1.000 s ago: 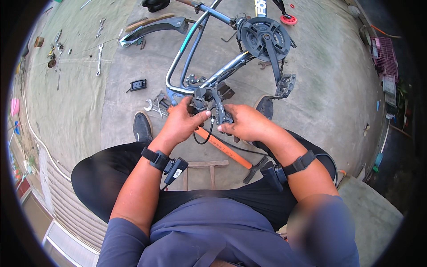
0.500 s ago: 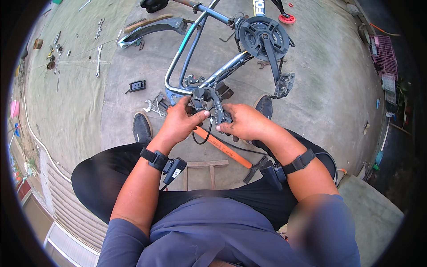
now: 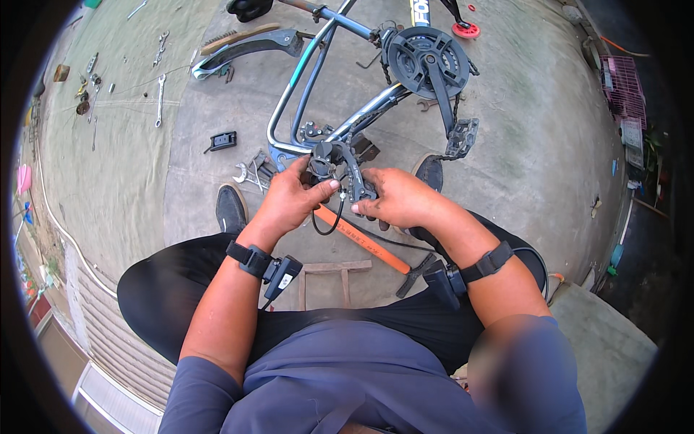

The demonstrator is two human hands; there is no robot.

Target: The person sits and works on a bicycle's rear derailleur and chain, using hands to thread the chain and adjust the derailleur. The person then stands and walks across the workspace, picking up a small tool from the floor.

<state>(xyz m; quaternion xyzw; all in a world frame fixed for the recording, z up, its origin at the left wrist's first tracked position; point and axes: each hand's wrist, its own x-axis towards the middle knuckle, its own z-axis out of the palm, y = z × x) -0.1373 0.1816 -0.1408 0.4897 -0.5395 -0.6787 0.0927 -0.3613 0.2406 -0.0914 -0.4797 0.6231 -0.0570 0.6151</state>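
Note:
My left hand is closed on the body of a dark rear derailleur at the rear end of a blue-and-silver bicycle frame. Opposite it, my right hand grips the derailleur's lower cage, fingertips curled round it. A black cable loops down between both hands. The chainring and a pedal lie up and to the right. Under the hands is an orange-handled hammer, with wrenches just left of them.
A black folding tool lies left of the frame. Loose wrenches are spread on the mat at upper left, near a wooden-handled brush. A wooden piece lies between my legs; pink wire cages stand at far right.

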